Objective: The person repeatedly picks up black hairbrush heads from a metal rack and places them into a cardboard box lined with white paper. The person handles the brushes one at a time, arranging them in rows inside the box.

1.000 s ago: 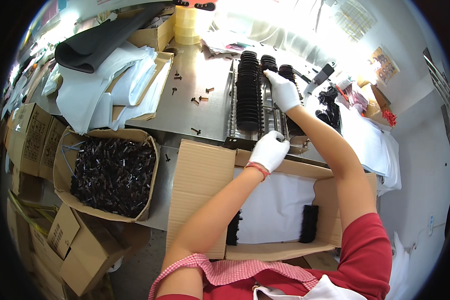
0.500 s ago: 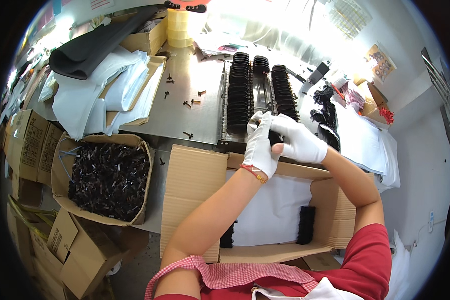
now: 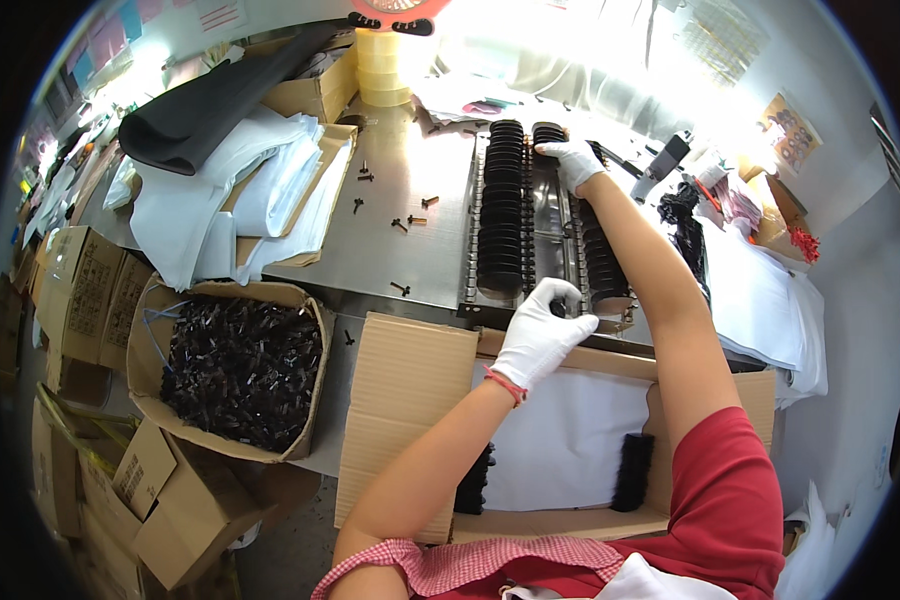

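Note:
Both my hands wear white gloves. My left hand (image 3: 546, 330) hovers at the near end of a metal rack (image 3: 550, 228), its thumb and fingers curved but apart; I make out nothing held between them. My right hand (image 3: 573, 164) reaches to the rack's far end, fingers closed round the near side of a short stack of thin black discs (image 3: 548, 133). A long row of black discs (image 3: 502, 215) fills the rack's left channel. Another row of discs (image 3: 600, 262) stands in the right channel, partly covered by my right forearm.
Just before me is an open cardboard box (image 3: 407, 400) with white sheeting (image 3: 570, 440) and black bristly pieces (image 3: 631, 472) at its sides. A carton of small dark parts (image 3: 240, 370) stands left. Loose small fasteners (image 3: 400, 226) lie on the metal table (image 3: 390, 180).
My hands were together at the rack's near end. The right has moved away to the short far stack; the left has stayed near, its fingers now parted. The view has shifted slightly.

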`<state>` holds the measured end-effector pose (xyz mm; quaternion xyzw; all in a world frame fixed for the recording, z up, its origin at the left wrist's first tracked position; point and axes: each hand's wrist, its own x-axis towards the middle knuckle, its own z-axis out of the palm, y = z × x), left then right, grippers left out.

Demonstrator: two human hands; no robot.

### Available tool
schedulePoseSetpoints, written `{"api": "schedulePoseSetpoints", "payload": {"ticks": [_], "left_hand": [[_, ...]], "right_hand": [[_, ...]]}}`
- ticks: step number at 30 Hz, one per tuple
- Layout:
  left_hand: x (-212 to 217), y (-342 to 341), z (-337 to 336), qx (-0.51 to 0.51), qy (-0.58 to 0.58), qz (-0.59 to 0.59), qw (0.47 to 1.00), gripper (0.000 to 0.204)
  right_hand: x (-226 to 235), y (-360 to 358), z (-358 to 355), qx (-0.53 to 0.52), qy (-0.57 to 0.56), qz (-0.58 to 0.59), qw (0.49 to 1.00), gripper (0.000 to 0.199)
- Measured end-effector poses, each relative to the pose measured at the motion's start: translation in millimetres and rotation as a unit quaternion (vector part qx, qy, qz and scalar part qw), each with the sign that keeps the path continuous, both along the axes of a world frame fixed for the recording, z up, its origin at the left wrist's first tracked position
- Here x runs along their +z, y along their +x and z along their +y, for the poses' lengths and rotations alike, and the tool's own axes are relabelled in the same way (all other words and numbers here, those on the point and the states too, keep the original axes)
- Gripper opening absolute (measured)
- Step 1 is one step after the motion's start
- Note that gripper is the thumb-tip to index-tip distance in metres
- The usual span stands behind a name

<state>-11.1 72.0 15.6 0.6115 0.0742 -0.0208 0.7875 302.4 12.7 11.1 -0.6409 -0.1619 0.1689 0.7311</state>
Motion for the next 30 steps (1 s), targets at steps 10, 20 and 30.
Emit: {"api": "schedulePoseSetpoints", "payload": {"ticks": [10,20,30], "left_hand": [[-3,9,-8,-0.069,0.353,0.033,0.932,0.024],[-3,8,-8,-0.050,0.356,0.020,0.933,0.024],[24,-8,-25,0.133,-0.428,-0.037,0.893,0.061]], "right_hand": [[-25,0,5,-0.131,-0.248,-0.155,0.947,0.043],[-7,4,12,-0.147,-0.552,-0.554,0.606,0.040],[55,-248,-58,-0.065,-0.245,-0.393,0.884,0.030]]}}
